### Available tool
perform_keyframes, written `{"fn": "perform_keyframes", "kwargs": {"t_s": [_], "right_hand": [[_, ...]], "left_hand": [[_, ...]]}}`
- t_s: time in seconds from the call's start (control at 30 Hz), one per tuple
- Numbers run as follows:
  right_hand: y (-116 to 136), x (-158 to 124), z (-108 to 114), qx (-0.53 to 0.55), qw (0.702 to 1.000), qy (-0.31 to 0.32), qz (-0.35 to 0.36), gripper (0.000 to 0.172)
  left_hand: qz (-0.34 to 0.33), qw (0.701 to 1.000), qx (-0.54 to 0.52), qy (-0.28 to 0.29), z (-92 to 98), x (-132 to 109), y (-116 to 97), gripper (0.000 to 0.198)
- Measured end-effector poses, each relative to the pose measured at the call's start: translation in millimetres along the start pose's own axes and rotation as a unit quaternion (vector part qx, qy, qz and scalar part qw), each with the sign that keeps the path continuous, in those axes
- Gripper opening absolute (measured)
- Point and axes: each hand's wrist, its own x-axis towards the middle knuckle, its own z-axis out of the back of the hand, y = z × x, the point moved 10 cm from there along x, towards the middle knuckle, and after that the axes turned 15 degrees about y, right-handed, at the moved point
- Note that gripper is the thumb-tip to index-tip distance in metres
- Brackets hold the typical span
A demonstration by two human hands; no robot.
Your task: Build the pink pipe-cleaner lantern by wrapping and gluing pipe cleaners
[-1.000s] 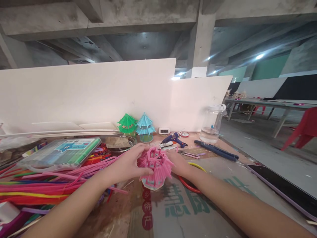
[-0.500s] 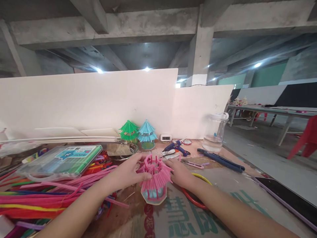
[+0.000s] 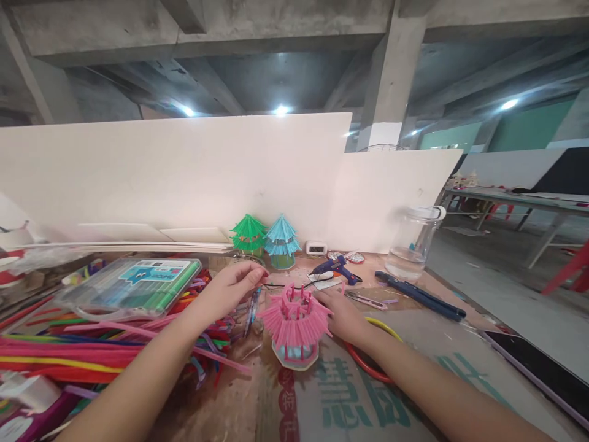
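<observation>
A small pink pavilion model (image 3: 297,325) stands upright on the table in front of me. Its fringed roof looks made of pipe cleaners, with posts rising from an open top ring and a pale octagonal base below. My right hand (image 3: 343,316) is against the roof's right side, fingers partly hidden behind it. Up and left of the model, apart from it, my left hand (image 3: 242,282) has thumb and fingers drawn together; whatever may be between them is too small to make out. A black cord (image 3: 294,286) runs close to those fingertips, near the blue glue gun (image 3: 335,268).
Green (image 3: 248,234) and blue (image 3: 281,240) pavilion models stand by the white board. Pipe cleaners (image 3: 87,356) and a marker case (image 3: 138,285) lie left. Rightward are a small clock (image 3: 316,248), snips (image 3: 368,301), dark-blue pliers (image 3: 421,296), a water jug (image 3: 411,242) and a phone (image 3: 538,368).
My left hand has let go of the pink pavilion model and moved up and left, its fingers drawing together. My right hand stays beside the model. The whole view has shifted slightly.
</observation>
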Motion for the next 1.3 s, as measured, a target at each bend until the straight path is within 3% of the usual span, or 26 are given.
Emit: {"fn": "perform_keyframes", "kwargs": {"t_s": [0.3, 0.43, 0.57, 0.73, 0.87, 1.03, 1.2, 1.3], "right_hand": [[-4, -3, 3, 0.042, 0.999, -0.026, 0.001, 0.026], [-7, -5, 9, 0.070, 0.996, -0.054, -0.013, 0.023], [-20, -12, 43, 0.094, 0.987, -0.121, -0.056, 0.022], [-47, -46, 99, 0.128, 0.958, -0.226, -0.117, 0.023], [-58, -73, 106, 0.163, 0.945, -0.242, -0.150, 0.031], [-56, -84, 102, 0.183, 0.947, -0.224, -0.137, 0.038], [-54, -89, 115, 0.192, 0.947, -0.228, -0.120, 0.034], [-48, -91, 122, 0.203, 0.945, -0.231, -0.106, 0.042]], "left_hand": [[0.043, 0.997, -0.007, -0.058, 22.2, -8, 13, 0.039], [0.086, 0.990, 0.107, -0.040, 19.1, -6, 28, 0.035], [0.117, 0.961, 0.249, 0.016, 6.8, 1, 44, 0.034], [0.175, 0.942, 0.279, 0.066, 2.1, 7, 68, 0.033], [0.180, 0.937, 0.286, 0.089, -3.2, 7, 73, 0.029], [0.170, 0.944, 0.281, 0.029, 5.7, 5, 57, 0.026], [0.184, 0.948, 0.248, -0.081, 34.6, -3, 34, 0.033], [0.164, 0.953, 0.224, -0.123, 39.4, -14, 19, 0.039]]}}
